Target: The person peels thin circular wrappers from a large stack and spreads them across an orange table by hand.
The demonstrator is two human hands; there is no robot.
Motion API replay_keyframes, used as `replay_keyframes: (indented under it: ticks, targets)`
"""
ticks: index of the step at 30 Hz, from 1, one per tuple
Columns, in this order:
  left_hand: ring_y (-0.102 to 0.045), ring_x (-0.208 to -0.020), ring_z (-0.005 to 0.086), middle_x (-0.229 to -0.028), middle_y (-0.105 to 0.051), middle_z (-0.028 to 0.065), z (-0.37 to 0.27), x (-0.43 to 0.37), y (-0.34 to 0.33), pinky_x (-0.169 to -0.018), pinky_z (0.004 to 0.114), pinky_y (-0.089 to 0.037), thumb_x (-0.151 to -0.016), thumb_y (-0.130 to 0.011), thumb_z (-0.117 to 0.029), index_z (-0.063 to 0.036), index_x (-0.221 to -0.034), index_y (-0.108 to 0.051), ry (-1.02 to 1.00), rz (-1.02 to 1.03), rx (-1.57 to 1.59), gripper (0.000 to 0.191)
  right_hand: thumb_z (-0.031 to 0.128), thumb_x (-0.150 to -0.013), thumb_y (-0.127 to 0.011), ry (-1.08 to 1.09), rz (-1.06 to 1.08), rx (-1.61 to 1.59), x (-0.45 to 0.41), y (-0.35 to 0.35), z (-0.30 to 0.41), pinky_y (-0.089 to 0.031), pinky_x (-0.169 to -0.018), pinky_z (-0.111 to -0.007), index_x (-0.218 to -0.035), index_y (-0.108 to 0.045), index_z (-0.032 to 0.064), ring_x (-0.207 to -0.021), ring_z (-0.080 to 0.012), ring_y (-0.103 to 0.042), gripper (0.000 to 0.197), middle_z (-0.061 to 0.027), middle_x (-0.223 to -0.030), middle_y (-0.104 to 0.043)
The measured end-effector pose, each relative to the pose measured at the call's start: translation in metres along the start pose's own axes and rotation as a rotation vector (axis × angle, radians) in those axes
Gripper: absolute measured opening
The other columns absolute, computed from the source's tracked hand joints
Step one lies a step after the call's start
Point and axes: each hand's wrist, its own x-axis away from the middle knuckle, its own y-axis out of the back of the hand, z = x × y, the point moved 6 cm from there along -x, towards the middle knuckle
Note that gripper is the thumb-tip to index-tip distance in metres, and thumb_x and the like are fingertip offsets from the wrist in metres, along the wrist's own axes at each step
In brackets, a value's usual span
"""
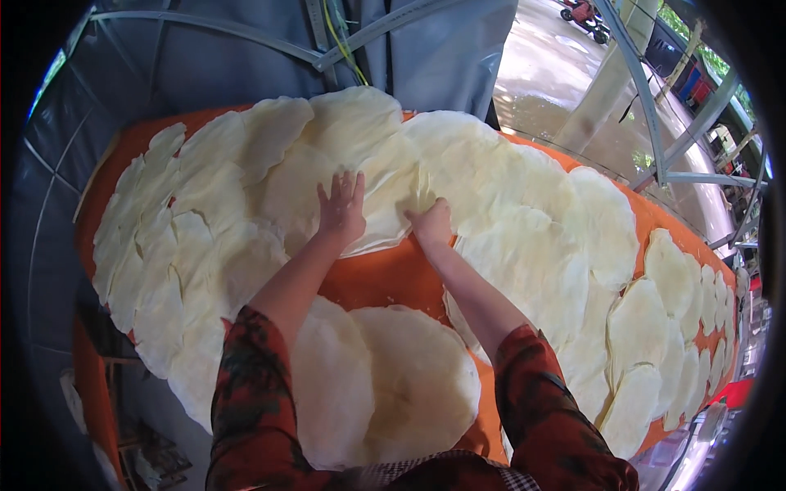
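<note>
Many thin, pale round dough sheets overlap across an orange tabletop [381, 276]. My left hand [341, 208] lies flat, fingers spread, on a stack of dough sheets [374, 236] near the middle. To its right, my right hand [431, 220] is curled at the stack's right part, beside a raised fold in a sheet; whether its fingers pinch the edge cannot be told. Two larger overlapping dough sheets [417, 374] lie nearest my body, between my forearms.
Grey plastic sheeting [245, 55] on a metal frame [239, 34] rises behind the table. More dough sheets [666, 270] cover the table's right end. A pole [608, 80] stands beyond the far right edge. A wooden rack is at lower left.
</note>
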Motion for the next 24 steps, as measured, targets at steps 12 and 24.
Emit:
replay_keyframes:
  ticks: [12,24]
  targets:
    - [-0.062,-0.101,0.0292,-0.101,-0.065,0.0115,0.016,-0.107,-0.052,-0.086,0.047,-0.048,-0.086,-0.052,-0.018,-0.0087,-0.104,-0.063,0.368,0.36,0.193,0.023,0.008,-0.079,-0.062,-0.073,0.363,-0.685,-0.033,-0.055,-0.005,-0.044,-0.048,-0.032,-0.08,-0.062,-0.0015,-0.058,-0.0155,-0.056,0.01,-0.0082,-0.068,-0.059]
    - [-0.067,-0.073,0.0314,-0.073,-0.066,0.0121,-0.054,-0.048,0.043,-0.066,0.042,-0.053,-0.077,-0.055,-0.01,-0.0104,-0.077,-0.07,0.047,0.102,0.418,0.015,0.005,-0.082,-0.056,-0.288,0.344,-1.136,0.027,0.046,-0.05,-0.046,-0.058,-0.031,-0.098,-0.056,0.0,-0.07,-0.0154,-0.055,0.016,-0.0051,-0.081,-0.058]
